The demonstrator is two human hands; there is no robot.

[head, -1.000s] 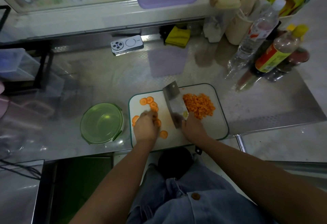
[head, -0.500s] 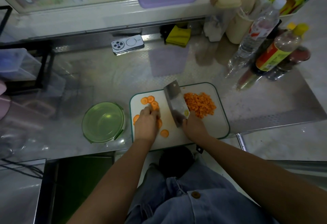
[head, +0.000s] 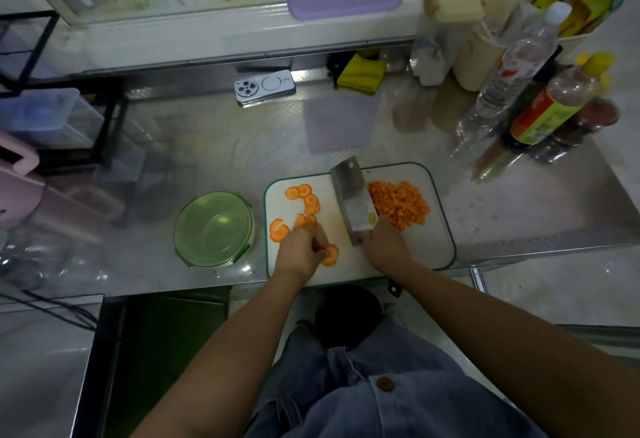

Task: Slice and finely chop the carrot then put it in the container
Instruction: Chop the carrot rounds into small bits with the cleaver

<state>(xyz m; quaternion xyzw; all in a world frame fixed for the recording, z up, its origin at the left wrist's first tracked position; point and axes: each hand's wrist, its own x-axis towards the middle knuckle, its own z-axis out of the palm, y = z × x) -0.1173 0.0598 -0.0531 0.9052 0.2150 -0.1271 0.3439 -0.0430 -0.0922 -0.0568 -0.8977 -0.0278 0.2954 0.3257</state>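
- Counter [head: 207,147]: sheet metal, shiny, faintly embossed.
- Cleaver [head: 351,202]: grey metal blade, dull sheen.
- Cutting board [head: 429,247]: smooth, matt white plastic.
- Container [head: 214,226]: glossy and translucent green; plastic or glass, cannot tell.
- Cloth [head: 360,72]: soft yellow fabric.
- Water bottle [head: 509,70]: clear plastic.

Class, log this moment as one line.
left hand: on carrot slices | right hand: holds cleaver | chopped carrot: right of cleaver | container: empty

Steel counter [head: 242,147] — white window frame [head: 242,36]
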